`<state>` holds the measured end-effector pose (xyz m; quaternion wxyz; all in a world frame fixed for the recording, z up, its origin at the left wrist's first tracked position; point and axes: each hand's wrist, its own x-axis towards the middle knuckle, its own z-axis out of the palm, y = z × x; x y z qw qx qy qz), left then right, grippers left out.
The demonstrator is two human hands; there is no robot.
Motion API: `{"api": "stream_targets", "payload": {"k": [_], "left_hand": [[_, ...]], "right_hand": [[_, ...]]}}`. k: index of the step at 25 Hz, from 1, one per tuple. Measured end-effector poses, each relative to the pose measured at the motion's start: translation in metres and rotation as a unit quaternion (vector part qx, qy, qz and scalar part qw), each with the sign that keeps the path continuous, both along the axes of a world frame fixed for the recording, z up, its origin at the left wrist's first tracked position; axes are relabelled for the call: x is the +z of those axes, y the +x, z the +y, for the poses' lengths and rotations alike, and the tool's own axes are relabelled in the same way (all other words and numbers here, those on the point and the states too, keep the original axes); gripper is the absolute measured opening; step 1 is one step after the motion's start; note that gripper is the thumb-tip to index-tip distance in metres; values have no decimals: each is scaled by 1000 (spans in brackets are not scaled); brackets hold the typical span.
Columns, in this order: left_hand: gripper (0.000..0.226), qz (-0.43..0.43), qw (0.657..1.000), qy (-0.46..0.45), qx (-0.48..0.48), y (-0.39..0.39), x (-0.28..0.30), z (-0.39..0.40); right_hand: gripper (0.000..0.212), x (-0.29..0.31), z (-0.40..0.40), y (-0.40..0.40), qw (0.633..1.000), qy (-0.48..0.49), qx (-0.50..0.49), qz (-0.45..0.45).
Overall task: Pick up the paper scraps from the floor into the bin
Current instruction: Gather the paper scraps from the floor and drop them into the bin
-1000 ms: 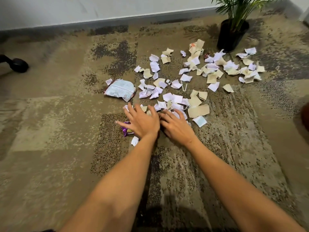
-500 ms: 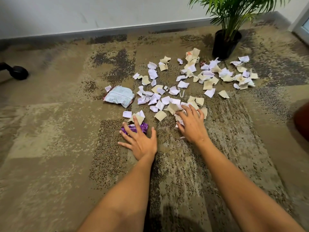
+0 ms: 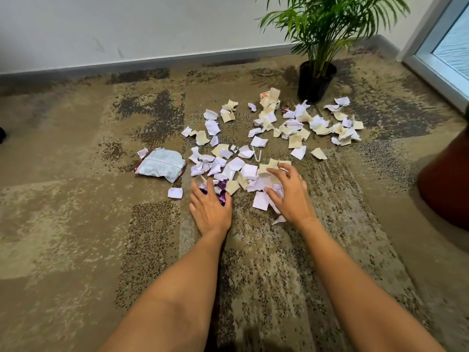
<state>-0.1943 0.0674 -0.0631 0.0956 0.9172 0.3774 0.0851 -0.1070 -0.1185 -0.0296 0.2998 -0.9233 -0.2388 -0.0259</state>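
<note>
- Since half a second back: right hand [image 3: 289, 193] raked in paper scraps [image 3: 238, 166]; left hand [image 3: 210, 203] slid onto purple wrapper [image 3: 222, 186].
- Both hands spread, fingers loosely curled, gathering.
- Next, probably: scoop heap; no bin visible.

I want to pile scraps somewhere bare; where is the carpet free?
Free: the carpet left of the left hand, below the silver wrapper, and the strip between both forearms. Crowded: paper scraps from both hands up to the plant pot, including under the right hand.
</note>
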Motion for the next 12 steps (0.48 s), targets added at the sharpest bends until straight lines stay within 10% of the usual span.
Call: {"api": "stream_targets", "payload": {"k": [12], "left_hand": [[48, -35, 999, -31, -26, 33, 12, 37]], "right_hand": [[73, 4, -30, -2, 928, 257, -256, 79]]}}
